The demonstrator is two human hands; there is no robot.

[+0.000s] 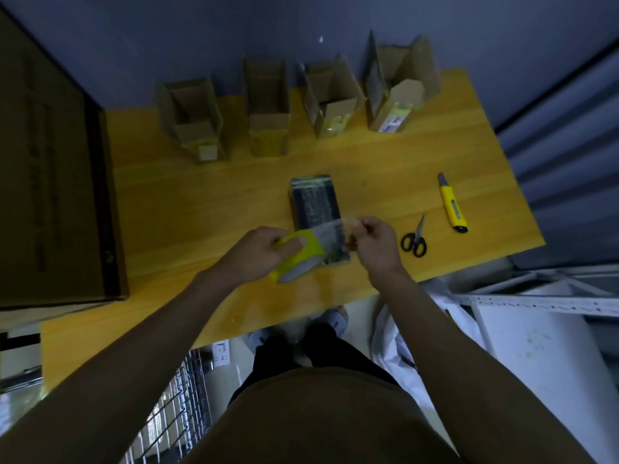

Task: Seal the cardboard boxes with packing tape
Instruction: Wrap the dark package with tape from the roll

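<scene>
Wooden tabletop (385, 169) is being used as the work surface, spreading out beneath and beyond both hands. Well to the left of the left hand, a large dark carton (50, 169) is being kept at the table's edge. Far beyond the hands, four open cardboard boxes (264, 108) are being left in a row with flaps raised, still unsealed. Just beyond the hands, a closed box (313, 202) with a glossy, already taped top is being worked on.

A yellow tape roll (298, 256) is being gripped by the left hand (264, 254), fingers curled round it. A clear strip of tape (330, 231) is being stretched from the roll across the near end of the closed box, its free end being pinched by the right hand (371, 244). Judged from this, a length is being drawn out for the near edge.

To the right of the right hand, scissors (414, 239) are lying near, and a yellow utility knife (453, 204) beyond them. Next, the strip is likely needing to be pressed down flat and then cut, for which one hand is having to be freed.
</scene>
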